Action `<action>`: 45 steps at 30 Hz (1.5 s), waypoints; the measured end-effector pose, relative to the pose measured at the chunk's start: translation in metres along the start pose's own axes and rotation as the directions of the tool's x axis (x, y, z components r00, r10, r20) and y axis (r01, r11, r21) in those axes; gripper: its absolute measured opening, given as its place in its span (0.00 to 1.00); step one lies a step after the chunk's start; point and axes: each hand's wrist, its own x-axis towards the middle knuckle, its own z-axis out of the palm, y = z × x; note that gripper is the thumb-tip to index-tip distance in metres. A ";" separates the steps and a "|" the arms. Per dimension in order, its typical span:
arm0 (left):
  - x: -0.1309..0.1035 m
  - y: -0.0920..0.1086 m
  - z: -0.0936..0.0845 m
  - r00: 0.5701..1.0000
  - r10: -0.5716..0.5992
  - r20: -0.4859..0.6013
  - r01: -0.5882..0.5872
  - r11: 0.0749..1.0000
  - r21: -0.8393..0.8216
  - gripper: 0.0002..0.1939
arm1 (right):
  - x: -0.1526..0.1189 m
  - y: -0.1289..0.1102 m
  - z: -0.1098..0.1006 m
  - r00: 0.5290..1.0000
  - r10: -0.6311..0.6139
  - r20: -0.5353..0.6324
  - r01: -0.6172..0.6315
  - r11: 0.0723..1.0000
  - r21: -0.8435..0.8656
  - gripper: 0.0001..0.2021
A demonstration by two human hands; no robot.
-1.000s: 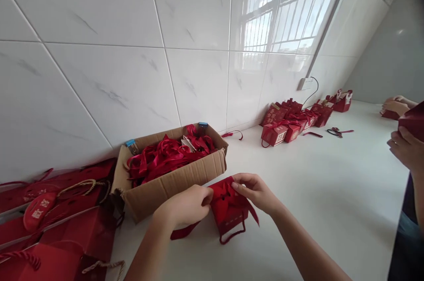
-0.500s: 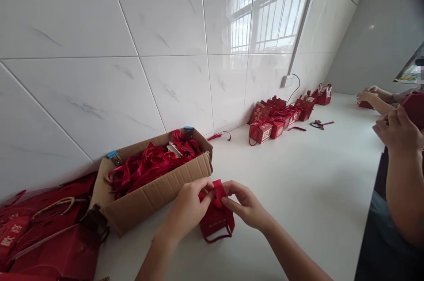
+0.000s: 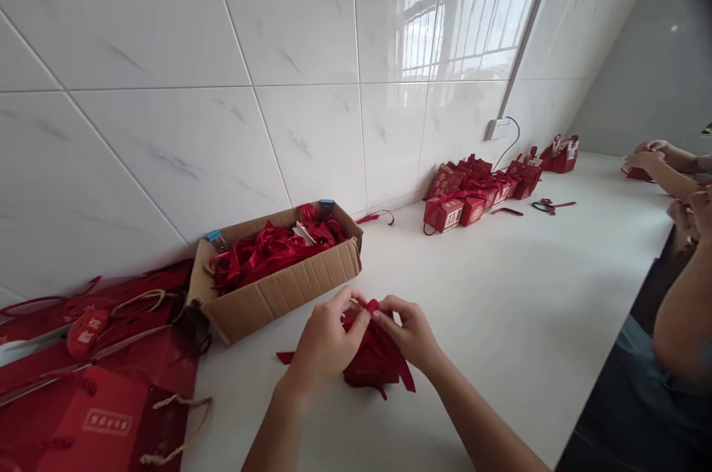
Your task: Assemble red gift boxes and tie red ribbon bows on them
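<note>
A small red gift box (image 3: 370,366) stands on the white table in front of me, partly covered by my hands. Red ribbon (image 3: 408,374) lies across its top, one tail hanging at the right and another end poking out left of my wrist. My left hand (image 3: 331,331) pinches the ribbon above the box between thumb and fingers. Opposite it, my right hand (image 3: 406,327) also has thumb and forefinger closed on the ribbon, the fingertips of both hands nearly meeting. The exact shape of the knot or loop is hidden by my fingers.
A cardboard box (image 3: 289,297) of loose red ribbons stands behind my hands. Red gift bags (image 3: 105,413) lie at the left. Several red boxes (image 3: 445,216) line the wall, with scissors (image 3: 544,207) nearby. Co-workers' arms (image 3: 687,301) are at the right.
My hands have drawn closer together over the box, and the ribbon tails now hang out to both sides. The view has turned left, showing more of the red bags.
</note>
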 end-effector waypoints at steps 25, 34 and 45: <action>-0.032 0.008 -0.027 0.988 -0.136 0.080 0.145 0.981 -0.131 0.20 | -0.023 -0.016 0.015 0.998 -0.037 -0.054 0.022 0.969 -0.247 0.07; -0.019 0.004 -0.003 1.000 -0.001 -0.003 0.000 0.941 -0.338 0.22 | -0.021 -0.013 0.017 0.987 -0.156 0.028 0.157 0.943 -0.295 0.14; -0.010 -0.025 -0.003 0.998 -0.061 -0.021 0.060 0.998 -0.013 0.09 | -0.020 -0.004 0.020 0.993 -0.029 -0.114 0.013 0.990 -0.137 0.08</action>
